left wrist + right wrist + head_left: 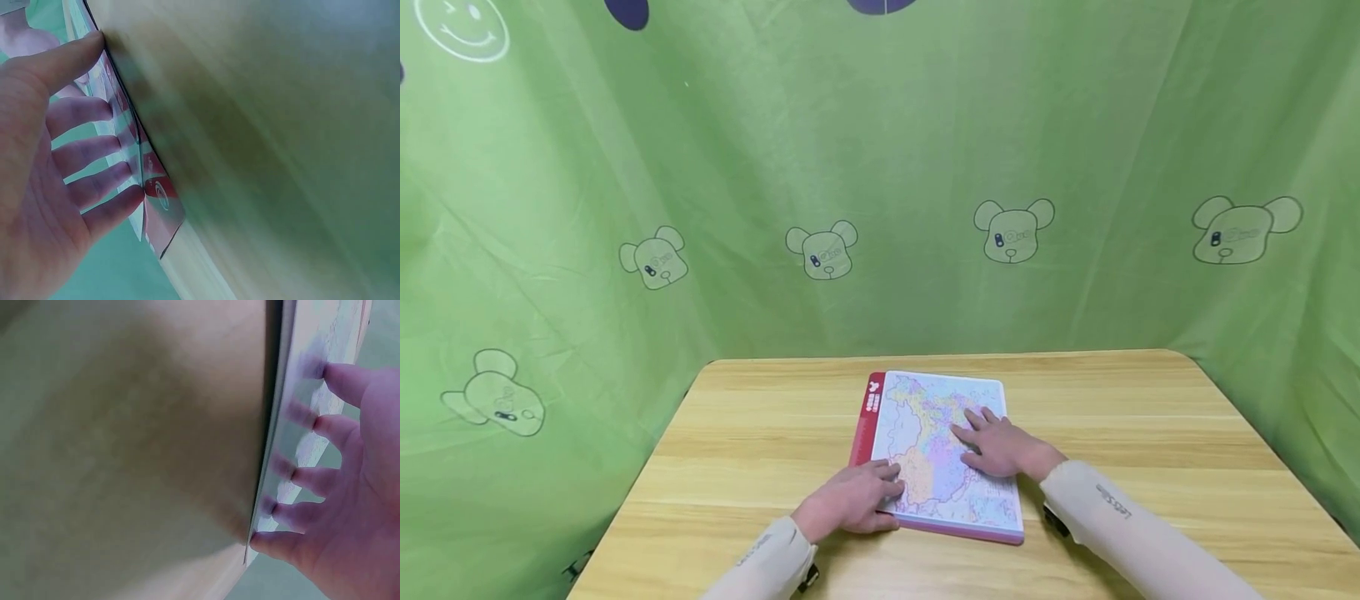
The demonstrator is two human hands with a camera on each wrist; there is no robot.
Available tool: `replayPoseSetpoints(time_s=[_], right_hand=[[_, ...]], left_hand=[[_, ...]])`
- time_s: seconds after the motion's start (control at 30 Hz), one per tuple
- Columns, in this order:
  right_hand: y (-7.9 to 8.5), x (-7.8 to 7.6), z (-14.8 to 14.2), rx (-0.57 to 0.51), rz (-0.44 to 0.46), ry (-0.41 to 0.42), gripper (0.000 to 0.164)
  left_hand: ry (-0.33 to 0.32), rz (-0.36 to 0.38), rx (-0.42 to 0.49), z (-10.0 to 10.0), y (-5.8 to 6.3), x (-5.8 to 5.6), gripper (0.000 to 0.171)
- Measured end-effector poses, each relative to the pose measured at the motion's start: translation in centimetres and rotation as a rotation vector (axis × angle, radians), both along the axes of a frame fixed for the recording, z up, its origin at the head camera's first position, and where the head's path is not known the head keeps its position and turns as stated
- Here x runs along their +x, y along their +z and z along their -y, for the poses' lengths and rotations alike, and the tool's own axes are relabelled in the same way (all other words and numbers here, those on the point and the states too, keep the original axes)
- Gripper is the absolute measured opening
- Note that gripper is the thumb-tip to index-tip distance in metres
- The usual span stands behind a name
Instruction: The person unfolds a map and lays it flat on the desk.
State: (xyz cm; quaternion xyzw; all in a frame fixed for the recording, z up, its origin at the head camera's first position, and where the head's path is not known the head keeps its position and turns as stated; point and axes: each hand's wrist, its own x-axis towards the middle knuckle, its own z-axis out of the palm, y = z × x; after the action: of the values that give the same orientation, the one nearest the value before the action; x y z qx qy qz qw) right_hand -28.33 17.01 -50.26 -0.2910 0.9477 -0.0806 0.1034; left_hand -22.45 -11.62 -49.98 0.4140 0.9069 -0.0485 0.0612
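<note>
A flat rectangular map (936, 467) with pastel regions lies on the wooden table, with a red strip (863, 437) along its left side and a pinkish near edge. My left hand (859, 497) rests on its near left corner, fingers spread over the surface and thumb at the near edge. On the right part of the map, my right hand (1002, 446) lies with its fingers spread. In the left wrist view, the left fingertips touch the glossy sheet by the red part. The right wrist view has the right fingertips on the map's shiny surface.
The wooden table (760, 433) has rounded far corners and pale grain. Behind and beside it hangs a green curtain (910, 308) printed with bear faces. Cream sleeves (1135, 521) cover both forearms, and a dark band (1055, 521) is strapped at the right wrist.
</note>
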Motion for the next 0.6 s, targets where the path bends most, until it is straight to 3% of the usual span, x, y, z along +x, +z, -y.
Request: replayPoseSetpoints(time_s=[0.33,0.6], right_hand=[[-1.0,0.6,-0.5,-0.048,-0.117,0.033,0.054],[0.1,3.7,-0.6,-0.037,-0.155,0.092,0.056]], left_hand=[[0.025,0.016,0.031,0.0,-0.2,-0.1,0.059],[0.045,0.022,0.122,0.6,-0.3,-1.0,0.057]])
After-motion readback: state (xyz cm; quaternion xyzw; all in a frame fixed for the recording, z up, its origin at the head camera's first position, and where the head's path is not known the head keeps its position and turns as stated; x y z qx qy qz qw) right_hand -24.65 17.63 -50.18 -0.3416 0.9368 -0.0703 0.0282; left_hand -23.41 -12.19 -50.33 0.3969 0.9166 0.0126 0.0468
